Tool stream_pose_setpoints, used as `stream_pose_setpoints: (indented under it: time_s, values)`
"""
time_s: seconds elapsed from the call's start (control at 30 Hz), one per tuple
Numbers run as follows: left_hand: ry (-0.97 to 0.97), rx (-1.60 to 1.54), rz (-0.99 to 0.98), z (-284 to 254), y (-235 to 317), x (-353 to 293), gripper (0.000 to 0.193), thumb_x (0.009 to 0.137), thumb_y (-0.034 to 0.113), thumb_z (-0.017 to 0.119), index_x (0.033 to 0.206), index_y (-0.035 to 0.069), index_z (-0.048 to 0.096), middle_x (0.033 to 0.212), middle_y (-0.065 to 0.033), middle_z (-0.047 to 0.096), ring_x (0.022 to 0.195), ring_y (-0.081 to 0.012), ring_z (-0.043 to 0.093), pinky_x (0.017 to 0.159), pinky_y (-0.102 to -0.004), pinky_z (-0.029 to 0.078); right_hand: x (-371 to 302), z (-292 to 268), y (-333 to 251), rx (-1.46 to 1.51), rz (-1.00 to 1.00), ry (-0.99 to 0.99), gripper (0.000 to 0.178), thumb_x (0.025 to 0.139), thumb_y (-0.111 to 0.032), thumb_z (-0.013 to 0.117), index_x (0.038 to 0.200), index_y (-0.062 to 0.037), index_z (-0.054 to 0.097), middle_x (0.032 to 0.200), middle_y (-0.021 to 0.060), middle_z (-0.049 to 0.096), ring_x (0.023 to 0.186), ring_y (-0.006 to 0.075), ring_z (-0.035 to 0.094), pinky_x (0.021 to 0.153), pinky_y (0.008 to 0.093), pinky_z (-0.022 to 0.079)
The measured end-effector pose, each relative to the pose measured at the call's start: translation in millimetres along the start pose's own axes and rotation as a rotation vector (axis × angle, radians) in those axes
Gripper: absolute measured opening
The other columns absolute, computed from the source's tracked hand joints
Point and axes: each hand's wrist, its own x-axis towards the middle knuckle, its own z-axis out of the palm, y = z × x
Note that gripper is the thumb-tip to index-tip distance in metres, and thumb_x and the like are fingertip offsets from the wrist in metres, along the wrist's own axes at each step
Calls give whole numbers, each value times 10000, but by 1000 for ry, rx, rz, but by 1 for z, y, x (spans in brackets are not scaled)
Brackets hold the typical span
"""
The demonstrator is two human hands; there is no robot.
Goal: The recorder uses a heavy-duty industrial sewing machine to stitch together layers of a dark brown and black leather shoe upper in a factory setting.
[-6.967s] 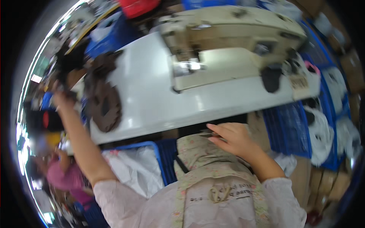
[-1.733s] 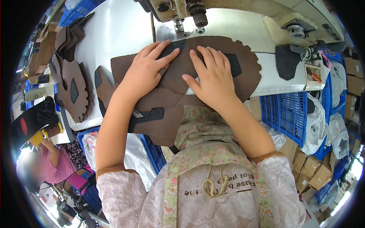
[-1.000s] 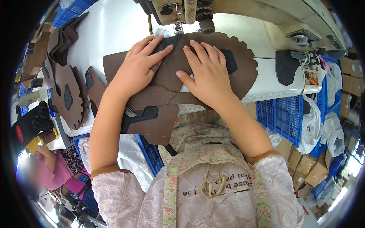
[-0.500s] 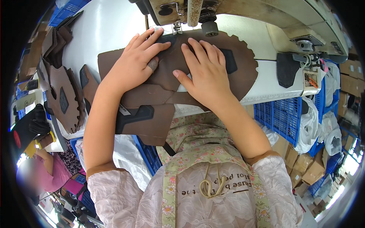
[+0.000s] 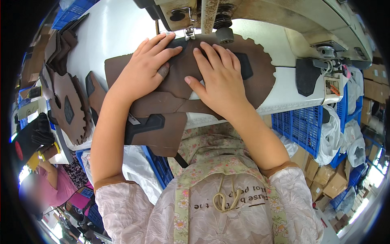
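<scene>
A large brown leather piece point(image 5: 260, 87) with a scalloped right end and dark patches lies flat under the sewing machine point(image 5: 260, 10). My left hand point(image 5: 148, 67) rests on its left part, fingers spread, with a ring-like band on one finger. Its fingertips are close to the presser foot point(image 5: 189, 34), at the edge of a dark patch. My right hand point(image 5: 219, 75) lies flat on the middle of the leather, fingers apart, beside another dark patch point(image 5: 245, 66). The near part of the leather, with a stitched strap and a black patch point(image 5: 148, 126), hangs over the table's front edge.
More brown leather pieces point(image 5: 75, 116) are piled at the left of the white table point(image 5: 101, 32). A loose black patch point(image 5: 307, 77) lies at the right. Blue crates point(image 5: 298, 126), plastic bags point(image 5: 329, 138) and cartons stand below. A person in pink point(image 5: 59, 187) sits at the lower left.
Both hands keep nearly the same pose on the leather. The machine and table have shifted very slightly in the view.
</scene>
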Motion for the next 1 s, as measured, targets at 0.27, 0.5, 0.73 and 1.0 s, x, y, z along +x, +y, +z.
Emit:
stream_pose_setpoints:
  time_s: [0.27,0.5,0.73,1.0]
  values:
    - [32,2,8,2,1,0,465,873,14,557,1327,109,589,1502,-124,447,1428,-301,346,1179,-427,278,0,-1,1,-11,-5,-5,601,827,-393,700,1268,0,589,1327,157,549,1253,316,465,1085,492,333]
    - [54,44,28,4,0,0,470,850,15,551,1310,103,597,1505,-122,444,1420,-302,361,1179,-429,282,0,-1,1,-25,-20,-5,599,836,-393,693,1277,0,588,1337,155,555,1254,315,473,1083,496,340]
    - [72,14,57,4,-1,0,516,809,-22,523,1306,93,596,1516,-113,436,1422,-302,360,1173,-431,298,-1,-1,-1,-43,-27,-3,586,853,-375,678,1286,9,581,1344,161,558,1247,327,480,1085,503,341]
    - [70,20,59,6,-3,0,514,814,-17,534,1313,91,589,1517,-110,434,1423,-307,355,1177,-440,290,-1,0,-2,-57,-38,-4,582,864,-376,667,1287,13,577,1347,168,549,1243,334,476,1087,510,338]
